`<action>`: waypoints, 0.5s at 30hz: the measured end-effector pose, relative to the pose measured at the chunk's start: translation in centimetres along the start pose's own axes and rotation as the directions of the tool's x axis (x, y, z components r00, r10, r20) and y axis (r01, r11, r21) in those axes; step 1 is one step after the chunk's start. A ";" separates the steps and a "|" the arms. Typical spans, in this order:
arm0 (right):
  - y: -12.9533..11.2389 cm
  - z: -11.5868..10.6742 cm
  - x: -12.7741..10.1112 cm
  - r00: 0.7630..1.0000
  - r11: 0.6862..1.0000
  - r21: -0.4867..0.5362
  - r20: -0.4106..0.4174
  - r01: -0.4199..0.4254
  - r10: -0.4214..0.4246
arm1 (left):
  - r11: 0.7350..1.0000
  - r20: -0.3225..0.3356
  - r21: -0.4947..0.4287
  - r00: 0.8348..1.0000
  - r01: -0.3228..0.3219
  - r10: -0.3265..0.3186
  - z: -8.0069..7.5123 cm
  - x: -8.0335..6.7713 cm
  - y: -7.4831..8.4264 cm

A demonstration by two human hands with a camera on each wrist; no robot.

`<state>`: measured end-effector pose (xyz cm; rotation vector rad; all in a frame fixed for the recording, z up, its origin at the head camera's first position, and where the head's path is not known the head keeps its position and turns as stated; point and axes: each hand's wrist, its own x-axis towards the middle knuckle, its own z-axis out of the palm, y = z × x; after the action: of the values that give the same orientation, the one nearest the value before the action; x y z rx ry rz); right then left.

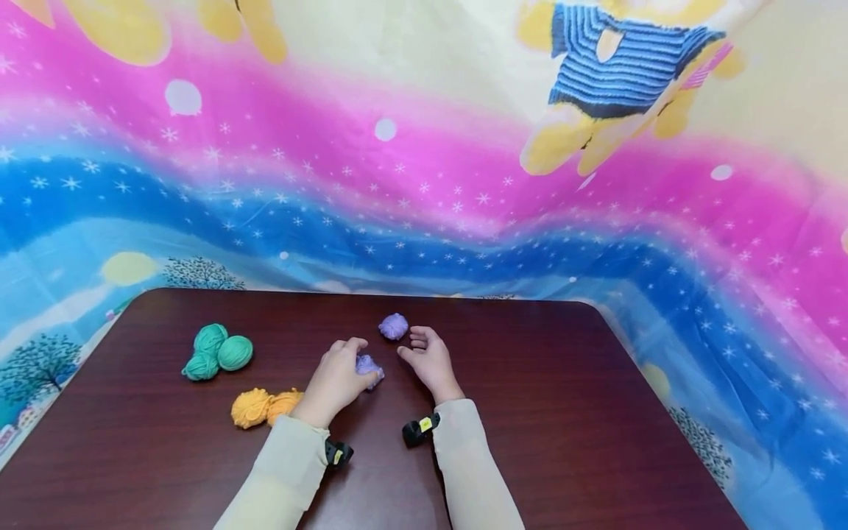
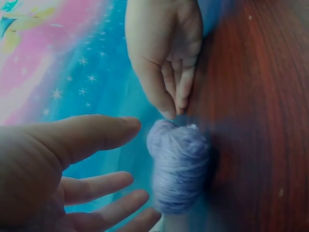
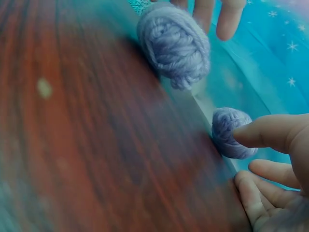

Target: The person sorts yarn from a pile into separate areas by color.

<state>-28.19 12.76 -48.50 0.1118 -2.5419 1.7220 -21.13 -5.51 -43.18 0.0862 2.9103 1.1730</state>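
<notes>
Two lilac yarn balls lie on the dark wooden table. My left hand is spread beside the nearer lilac yarn ball, partly covering it in the head view. In the left wrist view that ball sits just past the extended thumb and fingers, with no finger curled round it. The farther lilac yarn ball lies just beyond my right hand. That hand holds nothing, its fingers loosely bent. In the right wrist view the thumb overlaps the farther ball.
Several green yarn balls are grouped at the table's left. Orange yarn balls lie closer, partly hidden behind the left forearm. A patterned curtain hangs along the far and side edges of the table.
</notes>
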 end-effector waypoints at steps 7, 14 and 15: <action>0.2 0.1 0.3 1.000 0.996 -0.085 0.000 0.021 -0.022 | 1.000 0.027 0.029 1.000 0.011 -0.012 0.4 0.1 -0.7; 0.1 0.1 0.5 1.000 0.996 -0.088 -0.025 0.003 -0.005 | 0.999 0.049 0.048 0.999 0.018 -0.020 0.7 0.0 -0.9; 0.1 0.2 0.5 1.000 0.995 -0.096 -0.028 0.004 -0.007 | 0.999 0.048 0.050 0.999 0.015 -0.017 0.7 0.0 -1.0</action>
<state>-28.71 12.64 -48.62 0.0888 -2.5958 1.5844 -21.21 -5.70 -44.38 0.0903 2.8929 1.0807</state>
